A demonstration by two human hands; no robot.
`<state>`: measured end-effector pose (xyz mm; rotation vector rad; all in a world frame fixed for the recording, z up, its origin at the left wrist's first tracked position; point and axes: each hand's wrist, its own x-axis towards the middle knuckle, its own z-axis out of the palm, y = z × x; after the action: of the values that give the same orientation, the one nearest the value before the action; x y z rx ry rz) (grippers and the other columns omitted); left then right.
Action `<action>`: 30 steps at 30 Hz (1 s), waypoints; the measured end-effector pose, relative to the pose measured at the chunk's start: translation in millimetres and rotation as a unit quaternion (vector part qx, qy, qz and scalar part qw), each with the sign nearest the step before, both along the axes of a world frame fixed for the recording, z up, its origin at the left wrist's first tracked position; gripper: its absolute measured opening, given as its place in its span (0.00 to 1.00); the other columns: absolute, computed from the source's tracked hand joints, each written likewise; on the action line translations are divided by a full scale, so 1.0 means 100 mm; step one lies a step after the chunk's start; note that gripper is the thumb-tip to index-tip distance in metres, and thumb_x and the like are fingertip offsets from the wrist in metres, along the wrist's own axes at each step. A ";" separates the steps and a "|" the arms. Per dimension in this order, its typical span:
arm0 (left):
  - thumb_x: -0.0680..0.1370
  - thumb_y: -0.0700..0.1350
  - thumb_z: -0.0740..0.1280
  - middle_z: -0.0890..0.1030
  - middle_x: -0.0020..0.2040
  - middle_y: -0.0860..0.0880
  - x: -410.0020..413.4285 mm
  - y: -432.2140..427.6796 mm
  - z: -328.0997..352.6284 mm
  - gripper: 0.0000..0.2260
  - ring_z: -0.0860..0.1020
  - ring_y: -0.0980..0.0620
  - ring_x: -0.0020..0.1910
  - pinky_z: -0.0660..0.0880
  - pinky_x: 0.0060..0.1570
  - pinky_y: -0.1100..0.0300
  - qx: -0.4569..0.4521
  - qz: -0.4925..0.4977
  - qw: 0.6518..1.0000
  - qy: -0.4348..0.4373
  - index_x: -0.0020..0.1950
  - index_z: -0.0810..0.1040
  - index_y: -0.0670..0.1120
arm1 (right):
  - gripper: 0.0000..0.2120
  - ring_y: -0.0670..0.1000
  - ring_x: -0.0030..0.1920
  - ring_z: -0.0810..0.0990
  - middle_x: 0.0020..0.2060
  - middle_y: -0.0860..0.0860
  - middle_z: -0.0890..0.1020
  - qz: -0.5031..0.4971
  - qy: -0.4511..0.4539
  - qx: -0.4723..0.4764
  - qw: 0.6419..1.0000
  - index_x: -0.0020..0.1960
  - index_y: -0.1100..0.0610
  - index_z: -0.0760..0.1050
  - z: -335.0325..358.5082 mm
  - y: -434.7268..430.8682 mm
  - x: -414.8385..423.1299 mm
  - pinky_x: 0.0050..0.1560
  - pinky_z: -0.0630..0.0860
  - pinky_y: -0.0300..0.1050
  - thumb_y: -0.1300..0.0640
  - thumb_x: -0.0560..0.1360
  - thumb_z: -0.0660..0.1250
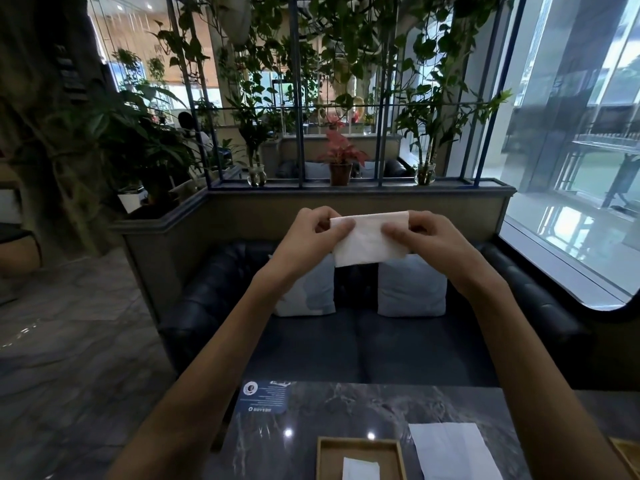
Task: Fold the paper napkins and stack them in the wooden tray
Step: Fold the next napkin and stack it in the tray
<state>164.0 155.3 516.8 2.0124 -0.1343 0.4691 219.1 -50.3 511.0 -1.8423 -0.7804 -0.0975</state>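
Two sets of fingers (341,226) are clamped on a single paper napkin (367,244). The left hand (308,240) pinches its upper left corner and the right hand (429,237) its upper right corner, with the thumbs on the near face and the other fingers curled behind the sheet. The napkin is held in the air, well above the bench (346,407). Its top edge is stretched between the hands and its lower edge hangs free; it appears to be folded at least once into a wide strip. The material is judged very light, limp and easily torn or creased, with no stiffness of its own. It is best held by light pinches at the corners or along a folded edge, with only gentle tension.

At the lower margin, the wooden tray (323,455) rests on the dark marbled bench and holds one folded napkin (360,469). To its right, apart from the tray, a larger flat napkin (446,448) lies on the bench. A printed card (263,396) sits at the far left corner of the bench. Beyond it stands a dark sofa (398,344) with two pale cushions (412,289)
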 end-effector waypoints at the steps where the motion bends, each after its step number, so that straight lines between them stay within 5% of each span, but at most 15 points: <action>1: 0.80 0.48 0.67 0.77 0.42 0.50 0.00 0.01 0.00 0.11 0.77 0.58 0.40 0.77 0.45 0.60 -0.039 -0.015 0.999 0.016 0.49 0.79 0.40 | 0.08 0.41 0.37 0.80 0.35 0.43 0.83 0.007 0.017 0.015 1.000 0.46 0.55 0.83 0.00 0.00 -0.01 0.39 0.75 0.33 0.53 0.80 0.68; 6: 0.78 0.48 0.70 0.83 0.55 0.42 -0.03 0.04 -0.02 0.16 0.84 0.44 0.51 0.82 0.51 0.51 -0.169 -0.093 0.974 0.117 0.60 0.75 0.41 | 0.12 0.51 0.49 0.85 0.49 0.54 0.87 -0.020 0.098 0.121 0.988 0.57 0.58 0.82 -0.02 0.01 -0.02 0.49 0.82 0.43 0.53 0.79 0.68; 14: 0.78 0.40 0.71 0.84 0.53 0.40 -0.02 0.02 -0.09 0.09 0.84 0.44 0.50 0.83 0.48 0.54 -0.230 -0.056 0.971 0.041 0.56 0.77 0.39 | 0.11 0.49 0.45 0.85 0.47 0.54 0.85 -0.049 0.080 0.140 0.986 0.58 0.59 0.78 -0.07 0.04 0.01 0.43 0.83 0.41 0.60 0.76 0.71; 17: 0.79 0.41 0.69 0.82 0.48 0.47 -0.01 -0.06 -0.20 0.03 0.82 0.50 0.47 0.82 0.42 0.60 -0.110 0.076 0.986 -0.097 0.51 0.77 0.43 | 0.14 0.53 0.50 0.83 0.48 0.53 0.83 -0.167 0.045 0.105 0.979 0.56 0.56 0.78 -0.15 0.10 0.02 0.49 0.83 0.50 0.46 0.79 0.66; 21: 0.77 0.35 0.69 0.80 0.47 0.45 0.02 -0.10 -0.51 0.04 0.78 0.47 0.44 0.76 0.43 0.56 0.177 0.180 0.908 -0.334 0.50 0.79 0.41 | 0.29 0.49 0.42 0.83 0.40 0.52 0.85 -0.055 0.312 0.127 0.940 0.51 0.56 0.81 -0.18 0.21 -0.09 0.37 0.80 0.42 0.32 0.76 0.59; 25: 0.75 0.33 0.71 0.82 0.50 0.41 0.06 -0.07 -0.81 0.05 0.78 0.46 0.51 0.75 0.49 0.54 0.322 0.197 0.835 -0.401 0.49 0.83 0.39 | 0.13 0.50 0.46 0.84 0.45 0.52 0.85 -0.010 0.302 0.162 0.939 0.56 0.59 0.80 -0.32 0.30 -0.05 0.37 0.81 0.39 0.50 0.79 0.67; 27: 0.75 0.31 0.69 0.80 0.55 0.39 0.05 -0.02 -0.89 0.09 0.75 0.45 0.58 0.73 0.58 0.54 0.309 0.168 0.845 -0.403 0.54 0.83 0.37 | 0.11 0.49 0.47 0.85 0.49 0.53 0.86 -0.009 0.275 0.175 0.945 0.59 0.60 0.80 -0.39 0.32 -0.02 0.42 0.82 0.40 0.57 0.79 0.68; 30: 0.75 0.28 0.63 0.76 0.59 0.46 0.00 0.01 -0.94 0.17 0.75 0.47 0.61 0.72 0.65 0.54 0.097 0.128 0.941 -0.296 0.62 0.76 0.38 | 0.10 0.48 0.48 0.86 0.51 0.52 0.87 -0.016 0.247 0.176 0.953 0.59 0.60 0.80 -0.49 0.30 0.05 0.45 0.81 0.39 0.59 0.79 0.68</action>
<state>163.8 156.8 423.0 2.0280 -0.2978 1.2674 224.4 -20.6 462.1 -1.4506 -0.3530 0.1894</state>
